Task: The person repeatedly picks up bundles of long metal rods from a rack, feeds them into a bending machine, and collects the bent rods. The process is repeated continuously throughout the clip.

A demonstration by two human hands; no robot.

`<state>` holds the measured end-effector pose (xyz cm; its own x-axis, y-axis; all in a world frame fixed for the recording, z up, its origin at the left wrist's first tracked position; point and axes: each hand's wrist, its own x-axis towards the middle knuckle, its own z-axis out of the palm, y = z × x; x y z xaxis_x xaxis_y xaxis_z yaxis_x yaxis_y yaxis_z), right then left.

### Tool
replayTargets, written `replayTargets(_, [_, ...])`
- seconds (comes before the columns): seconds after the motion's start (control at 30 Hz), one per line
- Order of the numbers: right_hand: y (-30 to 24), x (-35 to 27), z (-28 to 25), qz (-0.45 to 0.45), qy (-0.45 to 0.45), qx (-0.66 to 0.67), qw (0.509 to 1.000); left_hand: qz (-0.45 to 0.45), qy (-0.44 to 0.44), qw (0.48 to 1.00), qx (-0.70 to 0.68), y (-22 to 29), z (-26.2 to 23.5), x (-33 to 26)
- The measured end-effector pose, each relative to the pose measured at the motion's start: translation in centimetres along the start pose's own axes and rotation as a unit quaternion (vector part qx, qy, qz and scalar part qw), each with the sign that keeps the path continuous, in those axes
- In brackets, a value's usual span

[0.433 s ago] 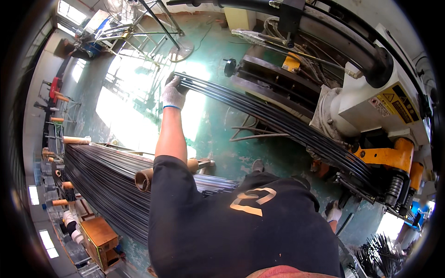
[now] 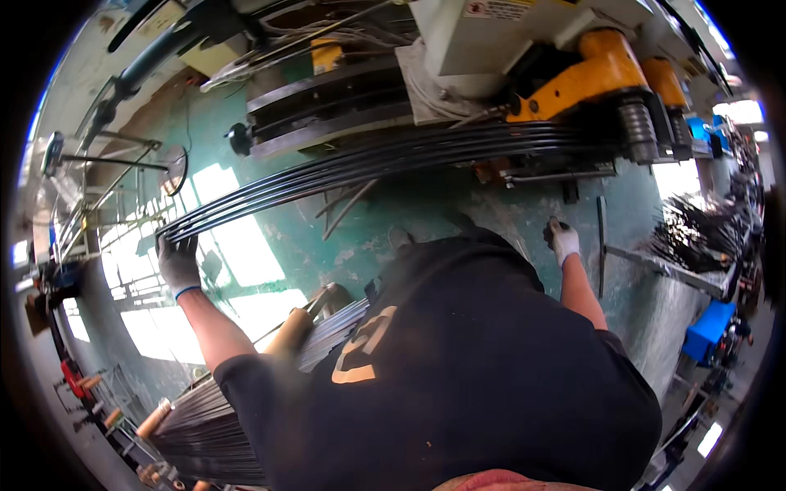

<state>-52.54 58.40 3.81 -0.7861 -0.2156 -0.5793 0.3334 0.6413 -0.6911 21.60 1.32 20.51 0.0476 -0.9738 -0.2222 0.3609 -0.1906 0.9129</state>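
Note:
My left hand (image 2: 178, 263), in a white glove with dark fingers, is closed around the left end of a bundle of long black metal tubes (image 2: 344, 170). The tubes slant up and rightward across the view, bowing slightly. Their far ends lie beneath the orange arm (image 2: 585, 75) of a machine, where the contact is partly hidden. My right hand (image 2: 562, 240), gloved as well, hangs low over the floor, apart from the tubes. Its fingers are curled in, and nothing shows in them.
Many more dark tubes (image 2: 205, 434) lie on a rack at lower left, beside a brown cardboard roll (image 2: 292, 331). At right, a metal stand (image 2: 667, 266) sits below a pile of dark thin pieces (image 2: 702, 229). A blue box (image 2: 709, 331) is farther right.
The view has turned rightward. My left hand still grips the tube ends, which now appear lower and farther left. My right hand has come more fully into view.

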Motion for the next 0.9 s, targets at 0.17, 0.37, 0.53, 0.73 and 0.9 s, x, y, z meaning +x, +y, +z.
replayTargets(0.17, [0.3,0.7,0.3,-0.016,-0.013,-0.065,0.998,0.025,0.067,0.986,-0.148,-0.7,1.9,-0.6])
replayTargets(0.37, [-1.0,5.1,-0.5,-0.024,-0.036,-0.123,0.991,0.001,0.164,0.953,-0.255,-9.8,5.6,-5.3])
replayTargets(0.53, [-3.7,9.2,-2.4,-0.006,-0.091,-0.171,0.981,-0.137,0.236,0.933,-0.234,-21.6,17.8,-13.6])
replayTargets(0.73, [-3.9,19.2,-7.3,-0.287,-0.118,-0.488,0.816,-0.355,0.146,0.841,-0.38,-35.1,25.9,-21.1])
replayTargets(0.9, [-7.4,23.6,-11.4,-0.241,-0.102,-0.458,0.85,-0.144,-0.127,0.966,0.172,-39.5,31.2,-24.7])
